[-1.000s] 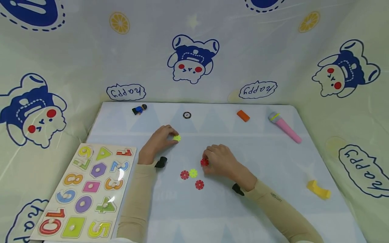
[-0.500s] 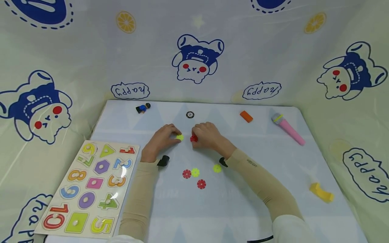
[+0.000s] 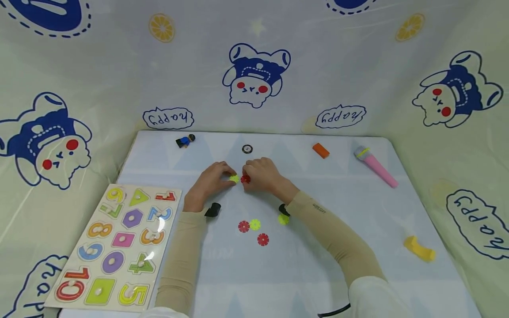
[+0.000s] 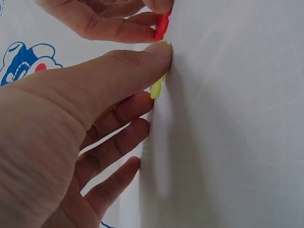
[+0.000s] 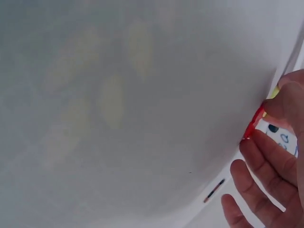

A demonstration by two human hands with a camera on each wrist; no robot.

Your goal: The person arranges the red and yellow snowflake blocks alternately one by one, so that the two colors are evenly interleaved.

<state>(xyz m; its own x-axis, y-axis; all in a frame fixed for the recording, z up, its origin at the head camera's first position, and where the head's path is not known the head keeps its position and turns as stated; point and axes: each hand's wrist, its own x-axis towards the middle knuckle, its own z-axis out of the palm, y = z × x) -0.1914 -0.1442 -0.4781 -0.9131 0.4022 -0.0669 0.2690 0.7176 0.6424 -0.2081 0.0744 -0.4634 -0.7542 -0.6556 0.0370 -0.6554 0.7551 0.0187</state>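
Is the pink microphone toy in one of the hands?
No, the pink microphone lies alone at the table's far right, away from both hands, which pinch small flower pieces.

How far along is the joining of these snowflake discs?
Nothing looks joined yet. In hand: the left hand pinches a yellow disc, the right hand a red disc, their edges close together on the table. Left: two red discs and two yellow discs lie loose nearer the person.

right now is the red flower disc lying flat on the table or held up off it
Cannot tell for sure. The right hand pinches the red flower disc against the table, beside the yellow disc.
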